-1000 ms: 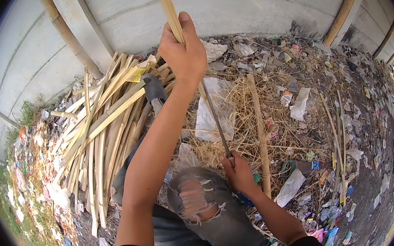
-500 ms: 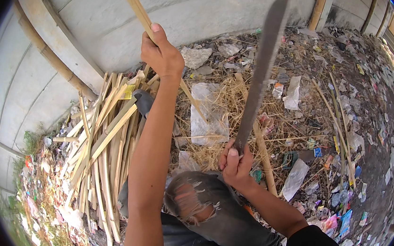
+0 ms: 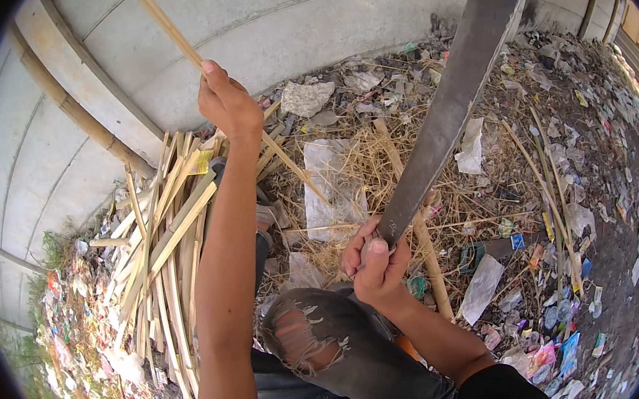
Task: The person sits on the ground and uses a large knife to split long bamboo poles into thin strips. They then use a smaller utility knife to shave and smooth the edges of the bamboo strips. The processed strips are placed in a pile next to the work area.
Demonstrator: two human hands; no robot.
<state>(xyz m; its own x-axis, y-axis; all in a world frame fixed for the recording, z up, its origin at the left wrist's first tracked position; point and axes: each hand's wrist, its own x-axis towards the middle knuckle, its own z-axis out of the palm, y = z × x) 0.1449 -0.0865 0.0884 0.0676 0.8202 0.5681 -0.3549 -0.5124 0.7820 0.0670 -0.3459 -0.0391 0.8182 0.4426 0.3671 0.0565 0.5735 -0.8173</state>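
My left hand (image 3: pixel 231 106) is closed around a long, pale bamboo strip (image 3: pixel 153 8). The strip slants up to the far left in front of the wall. In my right hand (image 3: pixel 379 270), near my bent knee, is the handle of a machete (image 3: pixel 451 108), mostly hidden by my fingers. Its wide, dark blade points up and away, leaning slightly right. Between the hands, a thin bamboo piece (image 3: pixel 297 169) slants down over a pale flat sheet (image 3: pixel 335 193); whether it joins the held strip cannot be told. Left of my left forearm lies a pile of split bamboo strips (image 3: pixel 166 250).
A grey concrete panel wall (image 3: pixel 275 22) curves across the back. A thick bamboo pole (image 3: pixel 74 110) leans along it at left. Dry shavings, a bamboo stick (image 3: pixel 431 255), a rock (image 3: pixel 306 98) and scattered litter cover the ground. My torn-kneed trouser leg (image 3: pixel 366 350) is in front.
My left hand has shifted left and slightly down with the bamboo strip. The machete blade has tilted further right and shows more of its flat side; my right hand has barely moved.
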